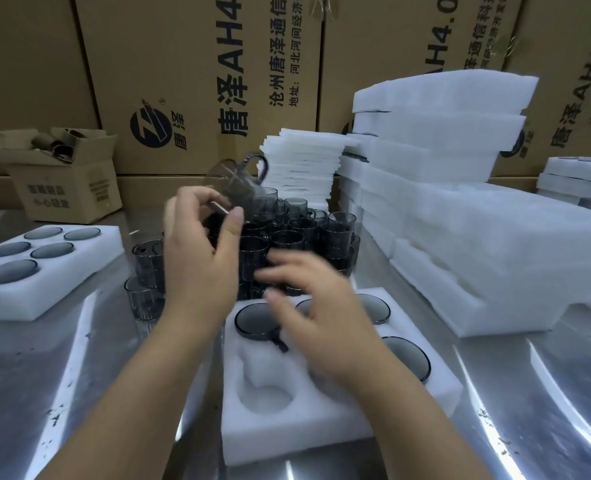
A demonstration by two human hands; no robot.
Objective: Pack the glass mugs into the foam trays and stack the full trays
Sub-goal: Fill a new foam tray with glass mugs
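Observation:
My left hand [202, 251] grips a smoky glass mug [238, 183], tilted in the air above a cluster of loose mugs [301, 233] on the steel table. My right hand [316, 306] is blurred, fingers spread and holding nothing, hovering over the white foam tray [287, 420] in front of me. That tray holds mugs in its far pockets, one [257, 320] with its handle showing, another [408, 355] at the right; its near left pocket is empty. A filled tray [41, 268] lies at the left.
Stacked foam trays [460, 209] rise at the right, with a pile of thin foam sheets [301, 168] behind the mugs. A small open carton [62, 181] stands at the back left. Large printed cartons [200, 81] wall the back.

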